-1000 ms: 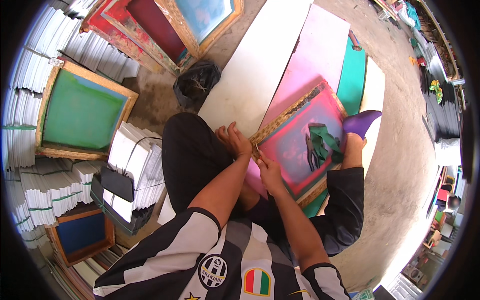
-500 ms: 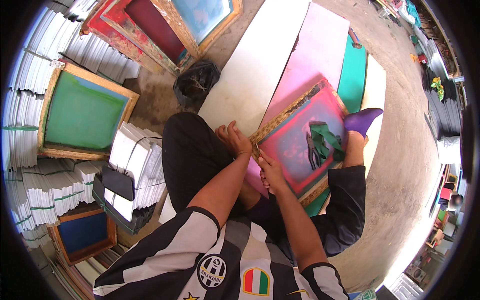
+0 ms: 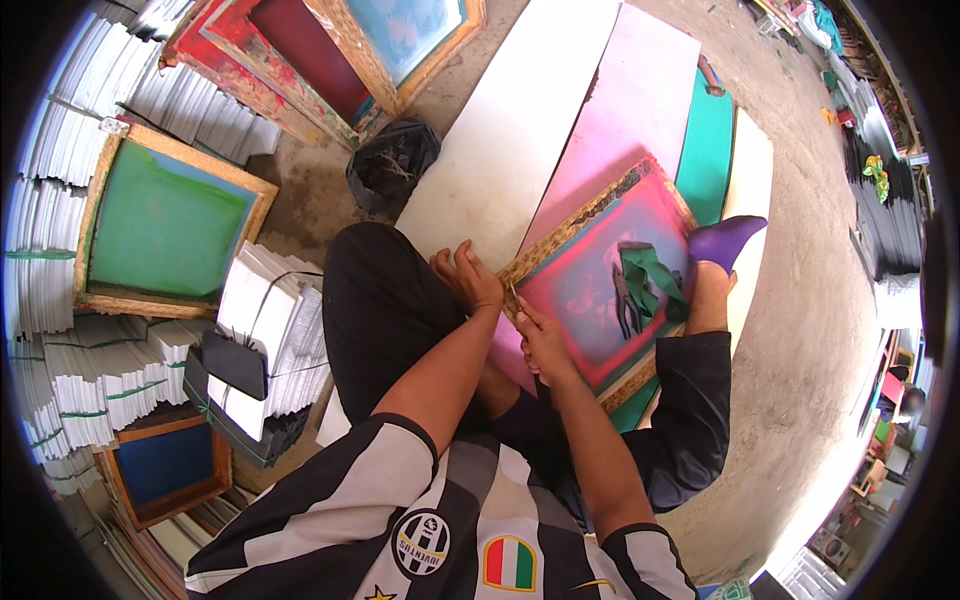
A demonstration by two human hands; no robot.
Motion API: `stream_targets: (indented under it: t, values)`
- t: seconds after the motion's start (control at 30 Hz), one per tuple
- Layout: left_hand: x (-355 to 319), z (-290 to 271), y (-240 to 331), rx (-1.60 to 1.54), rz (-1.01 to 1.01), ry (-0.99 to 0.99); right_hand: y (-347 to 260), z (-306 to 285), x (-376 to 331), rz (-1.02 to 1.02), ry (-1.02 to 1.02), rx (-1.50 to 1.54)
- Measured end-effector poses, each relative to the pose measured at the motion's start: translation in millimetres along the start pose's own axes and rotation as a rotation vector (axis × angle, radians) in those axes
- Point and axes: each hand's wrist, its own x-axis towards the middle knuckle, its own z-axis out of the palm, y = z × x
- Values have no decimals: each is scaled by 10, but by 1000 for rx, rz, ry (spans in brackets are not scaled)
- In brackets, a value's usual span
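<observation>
A wood-framed printing screen [image 3: 585, 320] with pink-stained, greyish mesh lies tilted across my lap and the boards. My left hand [image 3: 470, 277] is at its left corner, palm side against or close to the wood, fingers apart and slightly bent. My right hand [image 3: 545, 345] is closed round the handle of a slim metal-tipped tool [image 3: 515, 293]. Its tip meets the frame's wood near that corner; the exact kind of tool is hidden by my fingers. Dark-handled pliers [image 3: 626, 303] and a crumpled green cloth strip [image 3: 650, 280] rest on the mesh.
White, pink and green boards [image 3: 705, 150] lie under the screen. A hammer [image 3: 710, 75] sits at their far end. To the left are a black plastic bag [image 3: 393, 165], a green screen [image 3: 170, 220], a blue screen [image 3: 165, 465] and bundled white sheets [image 3: 270, 320]. More screens [image 3: 300, 70] lean behind.
</observation>
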Motion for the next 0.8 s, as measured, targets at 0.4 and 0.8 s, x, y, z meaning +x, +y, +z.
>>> stream_targets:
  t: [0.4, 0.8]
  values:
    - [34, -53, -31, 34, 19, 6, -183, 155, -87, -254, 262, -1133]
    - [6, -48, 84, 19, 15, 12, -334, -102, -113, 120, -58, 17]
